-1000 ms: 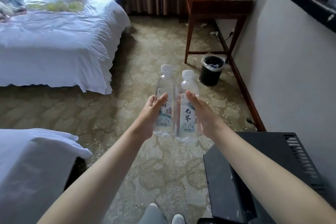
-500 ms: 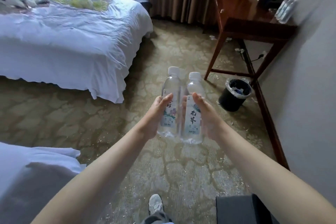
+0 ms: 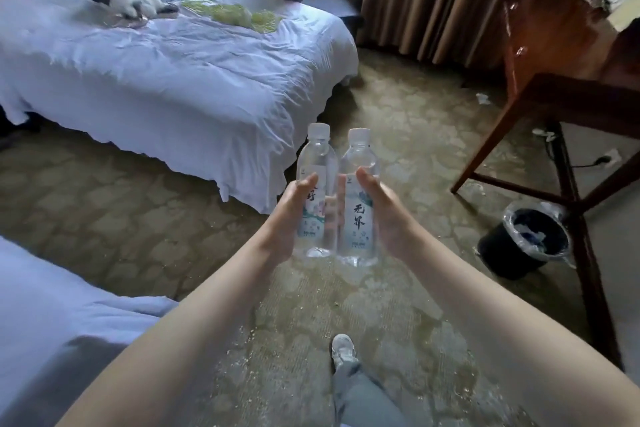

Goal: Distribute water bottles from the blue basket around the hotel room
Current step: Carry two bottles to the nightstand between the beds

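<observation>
Two bottles, left (image 3: 316,198) and right (image 3: 358,204), are held upright and touching above the carpet (image 3: 104,211), one gripped in each closed hand (image 3: 294,215) (image 3: 382,215), with the table (image 3: 568,90) lying ahead to the right, nearer the right hand.

The left hand (image 3: 289,218) covers the near side of the left bottle (image 3: 316,194), so only part of its label print shows; the fingers behind both bottles are hidden. The right hand (image 3: 388,215) hides the right bottle's (image 3: 358,198) outer side. The desk (image 3: 568,55) is cut by the right edge, and the things on its top are a blur. The near bed (image 3: 52,322) runs off the left and bottom edges. What lies on the far bed (image 3: 166,66) near the pillow end is too smeared to name. The bin's (image 3: 523,243) contents cannot be made out
</observation>
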Demonstrator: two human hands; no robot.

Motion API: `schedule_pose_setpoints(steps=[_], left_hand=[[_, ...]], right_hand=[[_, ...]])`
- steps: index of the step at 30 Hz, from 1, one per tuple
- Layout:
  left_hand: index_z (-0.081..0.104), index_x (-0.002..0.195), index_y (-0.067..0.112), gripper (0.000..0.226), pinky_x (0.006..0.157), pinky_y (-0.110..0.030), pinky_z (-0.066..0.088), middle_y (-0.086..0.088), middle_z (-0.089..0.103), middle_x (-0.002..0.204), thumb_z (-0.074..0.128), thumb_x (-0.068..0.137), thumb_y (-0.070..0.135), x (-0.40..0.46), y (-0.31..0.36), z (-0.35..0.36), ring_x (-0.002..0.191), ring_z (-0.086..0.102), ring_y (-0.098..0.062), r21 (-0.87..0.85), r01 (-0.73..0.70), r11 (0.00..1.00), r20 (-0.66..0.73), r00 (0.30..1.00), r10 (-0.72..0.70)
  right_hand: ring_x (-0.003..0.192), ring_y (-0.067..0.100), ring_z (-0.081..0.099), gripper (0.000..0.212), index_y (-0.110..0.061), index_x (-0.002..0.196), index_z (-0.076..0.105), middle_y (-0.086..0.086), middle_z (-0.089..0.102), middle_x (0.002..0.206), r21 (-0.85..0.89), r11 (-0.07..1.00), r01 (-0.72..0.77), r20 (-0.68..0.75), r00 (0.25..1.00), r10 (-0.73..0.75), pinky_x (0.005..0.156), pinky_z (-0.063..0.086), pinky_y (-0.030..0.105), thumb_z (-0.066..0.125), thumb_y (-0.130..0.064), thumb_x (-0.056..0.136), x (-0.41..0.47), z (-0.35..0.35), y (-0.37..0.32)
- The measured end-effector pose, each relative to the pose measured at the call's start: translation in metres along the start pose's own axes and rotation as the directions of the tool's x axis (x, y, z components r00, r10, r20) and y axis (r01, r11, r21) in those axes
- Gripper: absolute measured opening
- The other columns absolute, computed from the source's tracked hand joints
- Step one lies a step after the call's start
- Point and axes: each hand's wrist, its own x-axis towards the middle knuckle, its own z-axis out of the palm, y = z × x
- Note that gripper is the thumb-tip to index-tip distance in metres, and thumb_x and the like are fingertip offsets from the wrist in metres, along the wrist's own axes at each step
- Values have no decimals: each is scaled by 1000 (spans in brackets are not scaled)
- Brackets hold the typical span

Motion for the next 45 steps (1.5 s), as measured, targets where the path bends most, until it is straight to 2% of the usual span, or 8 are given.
schedule_pose_setpoints(steps=[5, 9, 14, 18, 25, 28, 31, 45], left_hand=[[72, 103, 21, 35, 70, -41, 59, -14, 73, 99, 50, 86, 43, 48, 24, -19, 87, 72, -30, -71, -68, 995, -103, 993, 61], [43, 134, 9, 85, 89, -67, 46, -33, 51, 131, 72, 72, 58, 80, 31, -56, 111, 58, -51, -107, -23, 994, -297, 955, -10], [43, 133, 1, 89, 90, -66, 46, -34, 52, 129, 72, 73, 60, 96, 34, -110, 110, 58, -51, -96, -17, 995, -437, 899, -27], [50, 126, -4, 81, 90, -67, 46, -39, 52, 123, 66, 76, 57, 101, 40, -156, 106, 56, -56, -75, -63, 995, -483, 875, 18], [47, 130, 12, 96, 92, -65, 46, -26, 57, 124, 73, 58, 70, 127, 50, -269, 108, 60, -44, -133, -68, 989, -622, 783, -30], [47, 131, 17, 97, 92, -62, 48, -23, 58, 125, 73, 55, 71, 135, 65, -309, 107, 63, -38, -180, -69, 981, -624, 779, -60], [46, 133, 20, 93, 93, -62, 47, -20, 59, 126, 72, 59, 70, 148, 77, -346, 109, 63, -38, -165, -68, 984, -624, 780, -51], [41, 138, 18, 105, 93, -60, 48, -17, 63, 125, 76, 54, 69, 246, 118, -479, 109, 64, -37, -271, -144, 952, -724, 682, -103]], right_hand=[[100, 41, 64, 91, -5, 126, 51, 25, 63, 115, -27, 1000, -7, 91, 996, 9, 95, 49, 54, 65, -70, 63, 79, 0, -28], [80, 29, 65, 64, -2, 121, 52, 13, 66, 94, -35, 999, -29, 227, 973, 36, 84, 53, 45, 57, -52, 81, 135, 13, -44], [72, 20, 70, 69, -6, 114, 57, 5, 71, 85, -93, 995, -32, 368, 928, 64, 64, 57, 30, 59, -59, 70, 191, 54, -51], [71, 18, 69, 39, -14, 101, 59, 2, 70, 81, -140, 989, -48, 432, 896, 105, 70, 54, 34, 54, -49, 84, 234, 96, -48], [82, 23, 67, 45, -12, 108, 56, 7, 68, 92, -244, 965, -95, 458, 866, 201, 80, 53, 39, 53, -51, 86, 309, 188, -52], [64, 8, 67, 18, -25, 91, 55, 0, 65, 80, -260, 961, -96, 470, 856, 213, 59, 51, 23, 45, -39, 94, 342, 218, -58], [48, -2, 63, 18, -25, 86, 54, -3, 63, 75, -253, 963, -90, 480, 853, 206, 43, 47, 11, 43, -36, 95, 369, 243, -66], [70, 16, 67, 26, -18, 95, 58, 5, 67, 85, -294, 941, -169, 555, 771, 312, 62, 51, 28, 49, -42, 91, 538, 337, -88]])
